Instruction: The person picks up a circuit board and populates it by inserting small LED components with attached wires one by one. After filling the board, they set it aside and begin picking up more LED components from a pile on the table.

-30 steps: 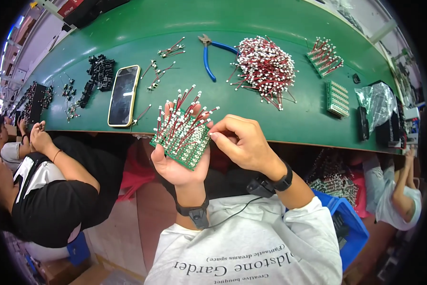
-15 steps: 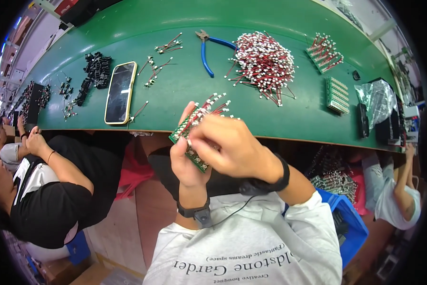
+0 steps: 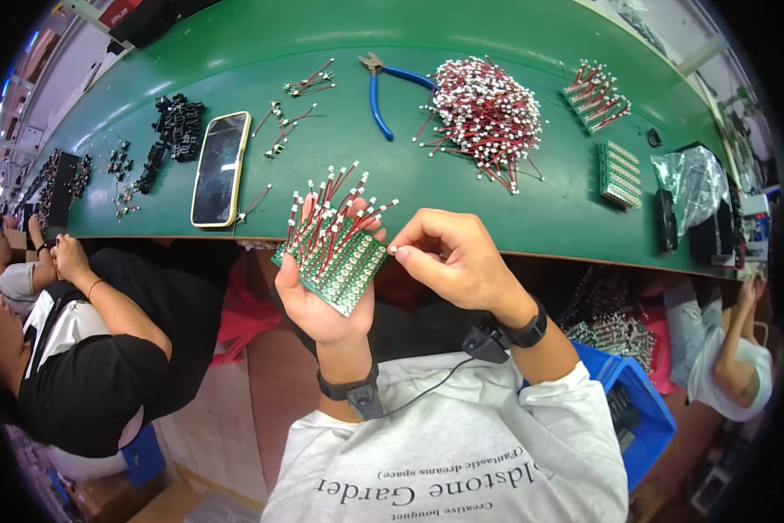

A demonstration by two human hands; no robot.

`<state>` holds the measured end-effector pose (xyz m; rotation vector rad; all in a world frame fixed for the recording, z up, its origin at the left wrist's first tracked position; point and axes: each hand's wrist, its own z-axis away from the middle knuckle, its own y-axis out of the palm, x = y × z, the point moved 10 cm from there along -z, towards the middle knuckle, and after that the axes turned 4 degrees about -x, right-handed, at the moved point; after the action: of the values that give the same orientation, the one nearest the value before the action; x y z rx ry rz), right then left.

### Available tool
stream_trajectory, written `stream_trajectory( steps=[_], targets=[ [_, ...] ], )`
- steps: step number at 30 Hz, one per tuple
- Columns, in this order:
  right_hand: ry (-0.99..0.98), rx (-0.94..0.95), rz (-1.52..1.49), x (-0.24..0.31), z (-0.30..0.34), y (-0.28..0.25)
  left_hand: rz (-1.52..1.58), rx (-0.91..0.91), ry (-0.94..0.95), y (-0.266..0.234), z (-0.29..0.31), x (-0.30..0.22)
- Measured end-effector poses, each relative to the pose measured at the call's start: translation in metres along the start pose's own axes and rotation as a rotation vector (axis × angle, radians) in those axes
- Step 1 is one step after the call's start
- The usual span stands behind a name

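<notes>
A green circuit board panel (image 3: 350,277) rests in my left hand (image 3: 329,317), gripped at its sides near the table's front edge. Short red wires with white connectors (image 3: 331,209) stand up from the panel's far left part, while rows of bare pads show on the rest. Just off the panel's right edge, my right hand (image 3: 461,266) pinches a small white connector (image 3: 393,250) between thumb and forefinger. Any wire on that connector is hidden by the fingers. Beyond my hands lies a big pile of red wires with white connectors (image 3: 486,113).
Blue-handled cutters (image 3: 374,100) lie left of the pile, and a phone (image 3: 220,170) farther left. Two more panels, one wired (image 3: 597,100) and one plain (image 3: 620,176), sit at right near a plastic bag (image 3: 699,183). A blue bin (image 3: 649,423) stands beside me; a co-worker (image 3: 95,349) sits left.
My hands have moved apart; the right has drawn back to the panel's right side. The panel has turned from a steep tilt to show its face, and the connector has come into view.
</notes>
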<state>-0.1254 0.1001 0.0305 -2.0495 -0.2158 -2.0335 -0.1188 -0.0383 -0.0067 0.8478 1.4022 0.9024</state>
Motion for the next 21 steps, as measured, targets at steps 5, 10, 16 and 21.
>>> stream_trajectory(
  steps=[5,10,16,21],
  targets=[
    [-0.124,-0.095,0.182,0.003,-0.008,-0.016,-0.007,0.005,0.003,0.002,-0.002,0.004],
    [-0.35,-0.207,0.353,0.021,-0.011,-0.025,-0.021,-0.025,0.016,-0.003,-0.003,0.002],
    [-0.376,-0.231,0.309,0.019,-0.01,-0.025,-0.013,-0.006,0.007,0.0,-0.006,0.006],
    [-0.338,-0.147,0.325,0.021,-0.012,-0.015,-0.056,0.02,0.063,0.01,-0.002,0.002]
  ],
)
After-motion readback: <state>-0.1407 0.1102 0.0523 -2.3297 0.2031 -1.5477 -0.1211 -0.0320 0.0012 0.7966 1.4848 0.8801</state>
